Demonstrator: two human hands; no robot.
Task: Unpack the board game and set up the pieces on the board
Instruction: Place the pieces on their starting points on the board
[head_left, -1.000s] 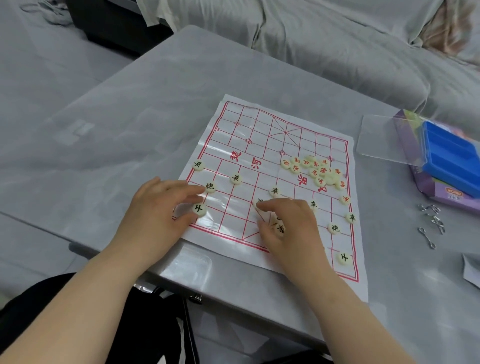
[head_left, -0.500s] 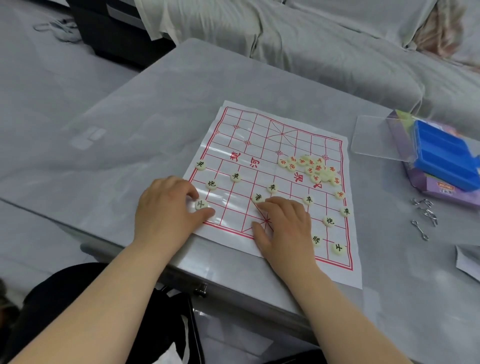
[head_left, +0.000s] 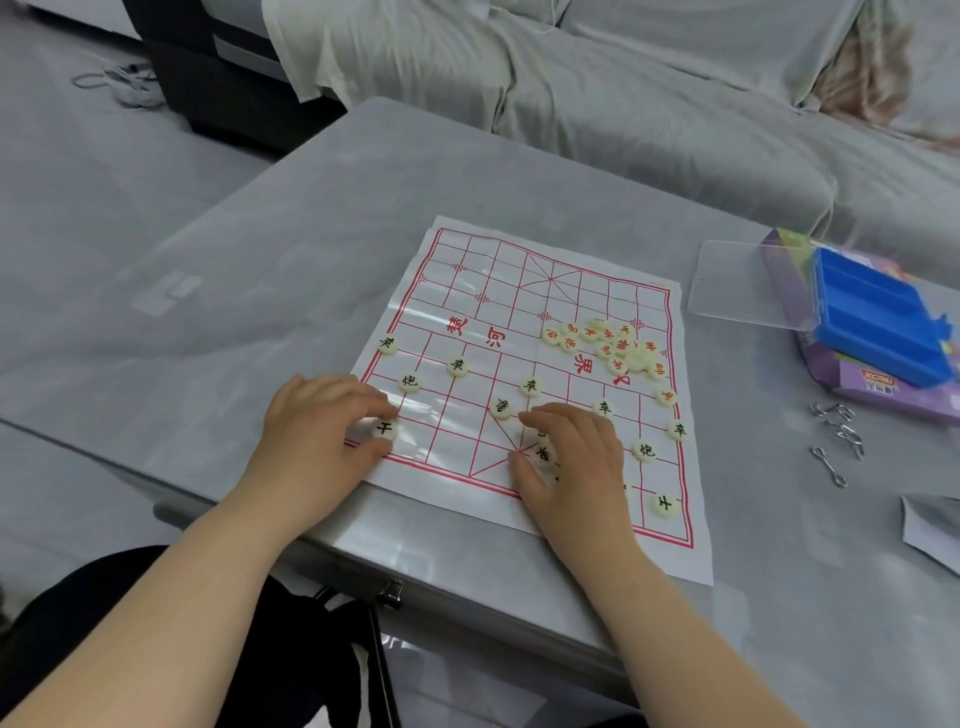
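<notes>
A white paper board (head_left: 524, 291) with a red grid lies on the grey table. Cream round pieces with black characters are spread over its near half. A heap of red-character pieces (head_left: 608, 345) sits right of the centre. My left hand (head_left: 317, 436) rests at the board's near left corner and pinches a black-marked piece (head_left: 384, 429) between thumb and fingers. My right hand (head_left: 571, 452) lies over the near middle, fingers curled on a piece (head_left: 543, 453) partly hidden beneath them.
A blue tray (head_left: 878, 317) on a purple box (head_left: 883, 395) with a clear lid (head_left: 743, 283) stands at the right. Metal wire loops (head_left: 836, 441) lie near it, a white paper (head_left: 930, 530) further down. A covered sofa is behind the table.
The view has shifted a little. My left hand has slid its piece down to the board's near left corner. My right hand has drawn back toward the near edge.
</notes>
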